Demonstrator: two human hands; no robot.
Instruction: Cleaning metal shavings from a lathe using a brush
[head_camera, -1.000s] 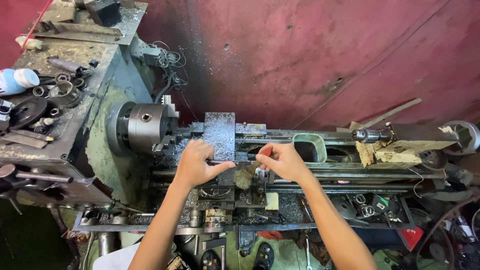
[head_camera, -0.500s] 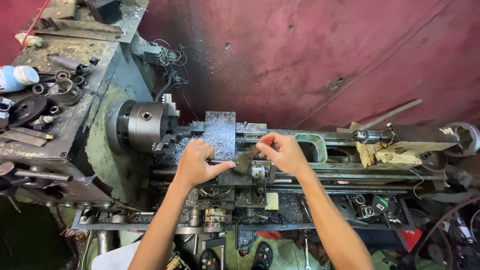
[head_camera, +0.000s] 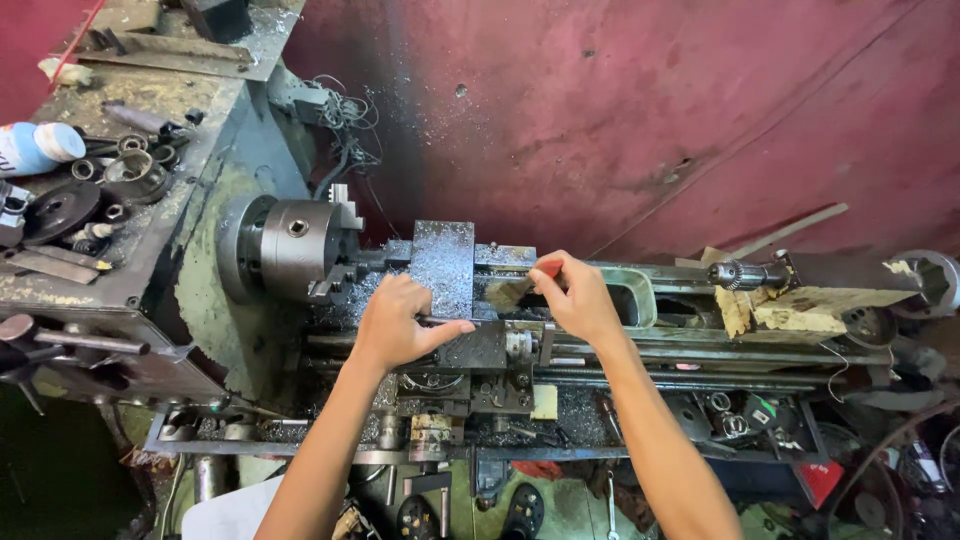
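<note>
Head view. Vs half a second ago: right hand (head_camera: 580, 298) has shifted a little left and far, and the small worn brush with a red handle (head_camera: 520, 288) now sits at the right edge of the grey chip-covered metal slide block (head_camera: 444, 266); before, it was nearer, over the carriage. Left hand (head_camera: 398, 322) barely moved.

Right hand fingers pinched shut on the brush's red handle, bristles pointing left, touching or just off the block's edge, cannot tell which. Left hand lies palm-down on the dark cross-slide (head_camera: 480, 348) just near of the block, fingers spread flat, thumb out to the right, gripping nothing I can see.

Block sits just right of the round steel three-jaw chuck (head_camera: 292, 246) on the old green lathe (head_camera: 640, 300). Drill chuck on the tailstock (head_camera: 745, 273) far right, well apart from both hands.

Containers: the grimy headstock top (head_camera: 160, 110), left, carries dark steel rings and a black disc (head_camera: 60, 210), plus a white-and-blue bottle (head_camera: 35, 147) lying on its side. Near-side chip tray (head_camera: 690, 420) under the bed holds swarf and loose small parts.
</note>
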